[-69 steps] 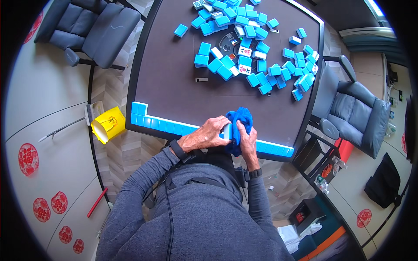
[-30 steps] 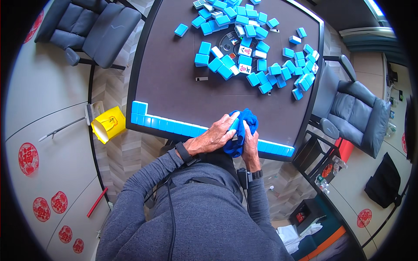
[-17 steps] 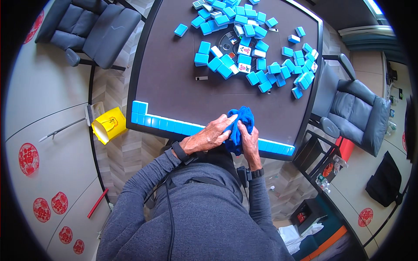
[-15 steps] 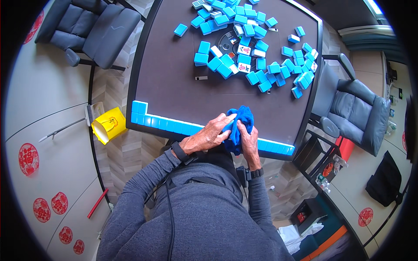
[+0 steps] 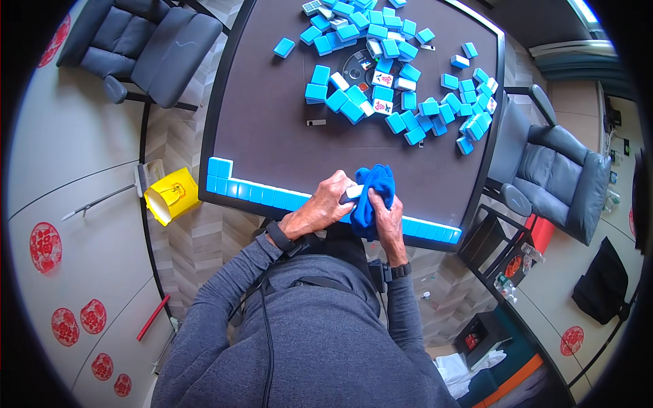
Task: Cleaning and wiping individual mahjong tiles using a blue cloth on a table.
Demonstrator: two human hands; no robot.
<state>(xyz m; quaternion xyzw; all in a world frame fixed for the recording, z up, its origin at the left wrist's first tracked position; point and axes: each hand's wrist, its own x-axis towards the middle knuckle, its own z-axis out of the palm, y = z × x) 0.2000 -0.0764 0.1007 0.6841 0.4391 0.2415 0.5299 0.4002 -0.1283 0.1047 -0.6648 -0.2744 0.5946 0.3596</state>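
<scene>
Wiping a mahjong tile with a blue cloth at the near edge of the bench

The left hand [image 5: 325, 208] is closed around a single mahjong tile [image 5: 352, 192], its pale face showing just past the fingertips, and holds it up so the cloth can reach it. The right hand [image 5: 388, 216] is bunched into the blue cloth [image 5: 373, 196], fingers curled tight, pressing the fabric against the tile from the other side. Both work directly above the row of blue tiles [image 5: 262, 194] lined along the near edge of the dark bench [image 5: 272, 129], seemingly to keep that row within easy reach. The loose heap of tiles [image 5: 391, 75] lies well apart, across the bench. A yellow bin [image 5: 170, 195] stands on the floor by the bench's left corner.
</scene>
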